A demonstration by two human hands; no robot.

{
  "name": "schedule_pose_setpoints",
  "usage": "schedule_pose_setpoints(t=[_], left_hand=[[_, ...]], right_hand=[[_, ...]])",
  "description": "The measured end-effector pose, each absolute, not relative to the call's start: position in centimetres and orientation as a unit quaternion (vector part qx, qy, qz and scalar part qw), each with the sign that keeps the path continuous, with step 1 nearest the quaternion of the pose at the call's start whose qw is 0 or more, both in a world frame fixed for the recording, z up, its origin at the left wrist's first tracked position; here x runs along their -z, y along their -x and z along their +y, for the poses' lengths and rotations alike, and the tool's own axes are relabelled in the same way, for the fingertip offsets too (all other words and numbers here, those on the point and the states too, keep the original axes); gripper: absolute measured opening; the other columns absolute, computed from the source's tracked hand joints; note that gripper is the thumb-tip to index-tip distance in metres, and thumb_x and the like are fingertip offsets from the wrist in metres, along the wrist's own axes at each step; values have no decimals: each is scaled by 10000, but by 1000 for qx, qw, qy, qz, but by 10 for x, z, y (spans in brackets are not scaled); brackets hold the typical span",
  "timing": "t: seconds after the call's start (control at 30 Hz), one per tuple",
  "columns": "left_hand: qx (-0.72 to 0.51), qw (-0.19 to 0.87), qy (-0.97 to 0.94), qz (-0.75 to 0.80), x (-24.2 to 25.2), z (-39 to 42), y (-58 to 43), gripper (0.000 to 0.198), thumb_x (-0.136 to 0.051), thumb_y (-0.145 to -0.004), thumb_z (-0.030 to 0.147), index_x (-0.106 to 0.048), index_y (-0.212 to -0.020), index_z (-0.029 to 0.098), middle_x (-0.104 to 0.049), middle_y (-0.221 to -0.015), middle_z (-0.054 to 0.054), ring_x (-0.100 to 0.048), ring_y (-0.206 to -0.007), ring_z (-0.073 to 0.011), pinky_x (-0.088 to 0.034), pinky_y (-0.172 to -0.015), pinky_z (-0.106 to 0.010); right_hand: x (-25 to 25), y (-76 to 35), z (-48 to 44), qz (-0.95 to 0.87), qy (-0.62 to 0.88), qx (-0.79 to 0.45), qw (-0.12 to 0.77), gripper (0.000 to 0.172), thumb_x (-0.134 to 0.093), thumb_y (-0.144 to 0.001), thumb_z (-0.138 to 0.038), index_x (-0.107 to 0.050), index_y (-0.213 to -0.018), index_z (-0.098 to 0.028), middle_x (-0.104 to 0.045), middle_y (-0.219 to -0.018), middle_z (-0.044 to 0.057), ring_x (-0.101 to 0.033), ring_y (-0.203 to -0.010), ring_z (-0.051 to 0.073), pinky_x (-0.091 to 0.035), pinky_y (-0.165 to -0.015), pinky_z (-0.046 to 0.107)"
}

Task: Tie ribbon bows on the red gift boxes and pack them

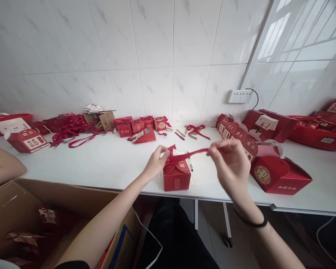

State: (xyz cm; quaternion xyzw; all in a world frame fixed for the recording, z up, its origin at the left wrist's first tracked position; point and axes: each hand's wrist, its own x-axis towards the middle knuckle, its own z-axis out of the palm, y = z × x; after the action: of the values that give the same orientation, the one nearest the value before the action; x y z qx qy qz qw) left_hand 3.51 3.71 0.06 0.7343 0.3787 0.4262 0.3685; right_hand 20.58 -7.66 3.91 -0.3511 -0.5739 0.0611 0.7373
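A small red gift box [177, 178] with gold print stands at the table's front edge, a red ribbon [192, 152] running over its top. My left hand [158, 160] is closed at the box's top left, pinching the ribbon there. Out to the right, my right hand [231, 166] pinches the ribbon's other end between thumb and fingers and holds it stretched above the table. Behind the ribbon, a pen [190, 163] lies on a sheet of paper [205, 170], partly hidden by the box.
Larger red boxes [280, 175] stand to the right, near a red basin [319, 132]. Small red boxes [137, 127] and a ribbon pile [72, 129] lie along the wall. A cardboard carton [72, 188] is at lower left. Another person's arm [2, 166] rests at the left.
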Motion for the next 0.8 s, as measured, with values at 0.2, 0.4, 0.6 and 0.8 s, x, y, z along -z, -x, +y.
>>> schedule_pose_setpoints(t=[0.2,0.4,0.6,0.8], left_hand=[[-572,540,-545,289,-31,55,-29,168,-540,-771,334,-432,-786,206,-648,-731,0,-641,-768,-171,-449,-726,-303],[-623,604,-443,227,-63,58,-3,162,-589,-706,265,-452,-690,180,-563,-653,24,-570,-598,-109,-441,-572,-237],[-599,629,-445,220,-70,53,12,173,-642,-694,242,-482,-688,175,-484,-581,48,-512,-539,-86,-434,-536,-218],[-583,588,-530,181,-90,44,-7,203,-695,-642,178,-596,-817,145,-635,-714,-16,-623,-738,-139,-495,-751,-285]], right_hand=[[-78,-249,-25,-516,371,-189,748,284,-684,-688,-378,-485,-798,-208,-519,-726,-21,-576,-640,123,-537,-619,291],[-83,-263,-14,-471,389,-263,747,364,-743,-591,-345,-501,-815,-190,-535,-683,-34,-574,-592,112,-551,-584,290],[-89,-253,-11,-512,408,-291,697,362,-741,-618,-377,-499,-805,-184,-556,-684,-22,-608,-613,134,-561,-563,288],[-128,-218,4,-612,372,-244,653,261,-672,-708,-329,-506,-838,-175,-556,-708,-17,-602,-638,127,-562,-563,279]])
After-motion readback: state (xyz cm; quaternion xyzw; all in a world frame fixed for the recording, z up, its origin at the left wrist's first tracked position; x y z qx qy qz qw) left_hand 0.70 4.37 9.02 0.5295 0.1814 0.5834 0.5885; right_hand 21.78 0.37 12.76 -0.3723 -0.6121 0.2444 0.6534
